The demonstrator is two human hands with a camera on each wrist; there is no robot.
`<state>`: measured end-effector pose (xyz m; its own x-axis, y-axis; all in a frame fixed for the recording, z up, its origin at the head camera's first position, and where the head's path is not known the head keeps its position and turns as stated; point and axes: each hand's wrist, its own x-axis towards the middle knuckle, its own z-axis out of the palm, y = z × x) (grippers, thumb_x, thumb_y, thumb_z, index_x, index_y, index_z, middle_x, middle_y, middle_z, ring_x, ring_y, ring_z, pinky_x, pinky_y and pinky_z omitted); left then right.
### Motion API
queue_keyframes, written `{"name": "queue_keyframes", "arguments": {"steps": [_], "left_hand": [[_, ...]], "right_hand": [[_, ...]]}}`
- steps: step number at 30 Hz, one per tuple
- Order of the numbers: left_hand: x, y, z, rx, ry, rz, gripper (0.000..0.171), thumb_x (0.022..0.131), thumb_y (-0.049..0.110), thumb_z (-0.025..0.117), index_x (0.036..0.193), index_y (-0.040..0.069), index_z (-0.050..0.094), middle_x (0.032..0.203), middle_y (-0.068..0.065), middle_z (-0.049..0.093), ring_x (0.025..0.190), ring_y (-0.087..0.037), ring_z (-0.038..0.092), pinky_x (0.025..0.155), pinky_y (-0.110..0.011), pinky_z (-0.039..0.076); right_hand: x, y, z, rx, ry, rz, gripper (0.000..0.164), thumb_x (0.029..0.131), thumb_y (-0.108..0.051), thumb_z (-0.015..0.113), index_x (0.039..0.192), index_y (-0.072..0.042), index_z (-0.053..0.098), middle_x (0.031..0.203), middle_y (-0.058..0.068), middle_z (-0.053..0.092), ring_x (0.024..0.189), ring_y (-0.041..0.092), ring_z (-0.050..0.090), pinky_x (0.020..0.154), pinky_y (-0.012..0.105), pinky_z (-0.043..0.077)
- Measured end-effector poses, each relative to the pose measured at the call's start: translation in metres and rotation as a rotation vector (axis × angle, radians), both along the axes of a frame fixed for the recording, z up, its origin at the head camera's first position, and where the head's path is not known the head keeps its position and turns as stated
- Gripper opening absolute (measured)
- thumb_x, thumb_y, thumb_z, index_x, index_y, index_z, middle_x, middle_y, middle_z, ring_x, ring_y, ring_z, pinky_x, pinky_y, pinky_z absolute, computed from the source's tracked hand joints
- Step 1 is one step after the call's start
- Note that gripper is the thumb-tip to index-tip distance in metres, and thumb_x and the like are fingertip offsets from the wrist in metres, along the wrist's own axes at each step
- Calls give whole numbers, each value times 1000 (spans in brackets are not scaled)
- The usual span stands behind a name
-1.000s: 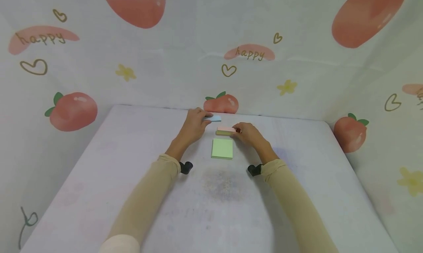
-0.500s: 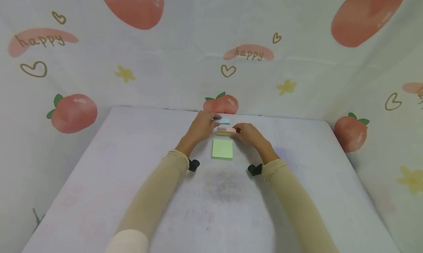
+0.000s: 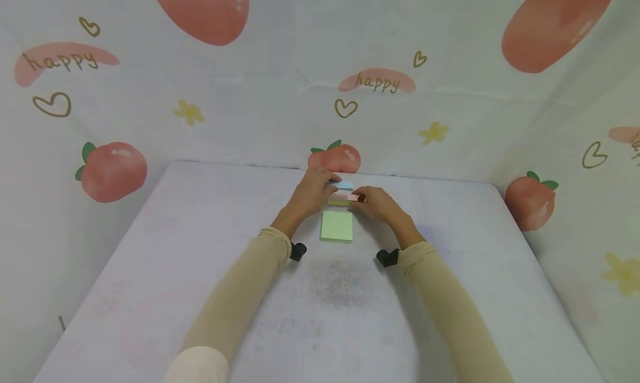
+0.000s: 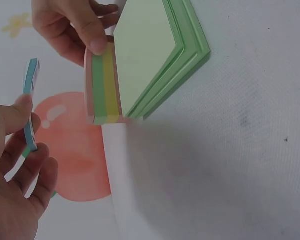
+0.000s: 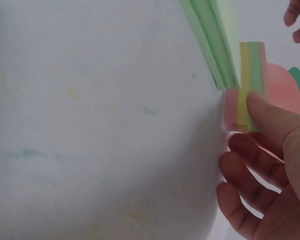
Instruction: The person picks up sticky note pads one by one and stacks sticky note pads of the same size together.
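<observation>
My left hand [image 3: 311, 194] pinches a thin blue sticky-note pad [image 4: 31, 72] between thumb and fingers. In the head view the blue pad lies just beyond and above the small stack, and the left wrist view shows it apart from that stack. My right hand [image 3: 376, 203] grips the right end of a stack of small sticky-note pads [image 4: 104, 87], layered in pink, green and yellow. Nearer to me, a larger pale green square sticky-note pad [image 3: 336, 226] lies on the table. My fingers hide parts of the blue pad and the stack.
The white table [image 3: 340, 327] reaches a printed backdrop [image 3: 280, 110] just behind the hands. Black wrist mounts [image 3: 298, 252] stick out from both cuffs. A smudged grey patch marks the table in front of the green pad.
My left hand has moved right and slightly toward me, bringing the blue pad close behind and over the small stack. The right hand with the stack has stayed in place.
</observation>
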<state>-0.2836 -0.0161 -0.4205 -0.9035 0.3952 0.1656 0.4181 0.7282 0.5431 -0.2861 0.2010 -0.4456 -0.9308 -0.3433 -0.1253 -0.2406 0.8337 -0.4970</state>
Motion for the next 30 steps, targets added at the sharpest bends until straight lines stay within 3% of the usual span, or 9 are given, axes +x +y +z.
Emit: {"name": "queue_keyframes", "arguments": {"steps": [8, 15, 22, 30], "left_hand": [[-1, 2, -2, -9, -7, 11, 26, 101, 20, 65, 125, 13, 70, 132, -5, 64, 133, -27, 48, 114, -42, 43], [-2, 4, -5, -33, -6, 20, 26, 101, 22, 65, 125, 14, 70, 131, -5, 64, 128, -28, 50, 108, -42, 47], [-1, 5, -8, -36, -38, 20, 28, 102, 23, 63, 128, 15, 69, 129, -4, 63, 129, -28, 50, 108, -41, 47], [-1, 4, -9, 8, -98, 25, 31, 100, 19, 65, 130, 10, 67, 128, -6, 65, 122, -24, 58, 109, -39, 47]], "right_hand": [[-1, 5, 9, -86, 10, -46, 48, 98, -31, 68, 137, -3, 62, 117, 17, 68, 101, 30, 65, 88, 43, 54], [2, 1, 13, -196, 99, -19, 44, 97, -29, 70, 132, -3, 64, 120, 16, 65, 104, 31, 64, 89, 43, 55], [4, -1, 15, -211, 170, 27, 36, 99, -24, 68, 127, -2, 65, 120, 14, 64, 103, 29, 65, 87, 43, 55], [4, -2, 18, -212, 183, 6, 29, 99, -20, 68, 121, -1, 67, 116, 15, 65, 102, 30, 65, 85, 43, 54]]}}
